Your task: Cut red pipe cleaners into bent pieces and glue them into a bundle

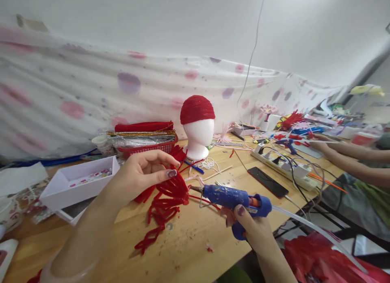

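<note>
My left hand (143,173) is closed around a bundle of looped red pipe cleaners (170,189), held just above the wooden table (189,246). More red loops (152,230) trail from it onto the wood. My right hand (250,228) grips the handle of a blue hot glue gun (234,198). Its nozzle points left and sits right at the red bundle. A clear glue stick (317,234) pokes out of the gun's back to the right.
A white foam head with a red cap (197,126) stands behind. A red basket of pipe cleaners (146,141), a white box (76,181), a power strip (283,165) and a black phone (268,182) lie around. Another person's arms (350,157) reach in from the right.
</note>
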The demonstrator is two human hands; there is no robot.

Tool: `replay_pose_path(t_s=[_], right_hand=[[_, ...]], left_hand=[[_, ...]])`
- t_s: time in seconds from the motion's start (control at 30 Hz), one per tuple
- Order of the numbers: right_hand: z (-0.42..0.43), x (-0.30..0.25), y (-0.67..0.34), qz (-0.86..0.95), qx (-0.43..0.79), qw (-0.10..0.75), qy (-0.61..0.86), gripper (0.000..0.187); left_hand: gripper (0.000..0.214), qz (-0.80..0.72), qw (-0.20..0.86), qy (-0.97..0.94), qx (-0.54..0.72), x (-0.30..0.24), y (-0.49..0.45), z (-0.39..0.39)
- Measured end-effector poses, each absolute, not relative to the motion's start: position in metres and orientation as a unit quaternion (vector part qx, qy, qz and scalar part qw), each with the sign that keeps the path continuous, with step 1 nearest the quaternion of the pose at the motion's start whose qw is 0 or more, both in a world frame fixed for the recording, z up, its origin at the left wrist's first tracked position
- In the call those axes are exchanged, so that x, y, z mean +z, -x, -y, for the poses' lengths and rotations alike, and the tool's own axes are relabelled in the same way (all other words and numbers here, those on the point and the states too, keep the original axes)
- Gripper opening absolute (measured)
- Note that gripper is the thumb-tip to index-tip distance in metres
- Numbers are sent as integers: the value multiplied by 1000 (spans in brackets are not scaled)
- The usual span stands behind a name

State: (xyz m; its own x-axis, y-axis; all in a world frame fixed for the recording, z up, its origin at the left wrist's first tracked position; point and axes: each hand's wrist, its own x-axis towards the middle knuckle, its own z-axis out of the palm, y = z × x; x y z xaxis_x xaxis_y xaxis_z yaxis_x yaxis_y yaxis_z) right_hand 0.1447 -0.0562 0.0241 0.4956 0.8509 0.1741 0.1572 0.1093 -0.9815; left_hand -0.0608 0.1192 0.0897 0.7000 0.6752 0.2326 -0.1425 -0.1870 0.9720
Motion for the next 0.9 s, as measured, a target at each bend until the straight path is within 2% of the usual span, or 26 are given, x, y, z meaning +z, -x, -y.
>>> replay_pose_path(t_s=[0.47,0.73,0.9], right_hand=[[54,24,-148,484,306,606,552,54],[52,28,-149,496,293,590,566,53],[48,24,-158,464,243,584,621,56]], left_hand=[[19,-191,616,-675,359,87,61,-122],[20,-217,598,-684,358,87,61,-122],[23,-224,583,-687,372,91,62,-121]])
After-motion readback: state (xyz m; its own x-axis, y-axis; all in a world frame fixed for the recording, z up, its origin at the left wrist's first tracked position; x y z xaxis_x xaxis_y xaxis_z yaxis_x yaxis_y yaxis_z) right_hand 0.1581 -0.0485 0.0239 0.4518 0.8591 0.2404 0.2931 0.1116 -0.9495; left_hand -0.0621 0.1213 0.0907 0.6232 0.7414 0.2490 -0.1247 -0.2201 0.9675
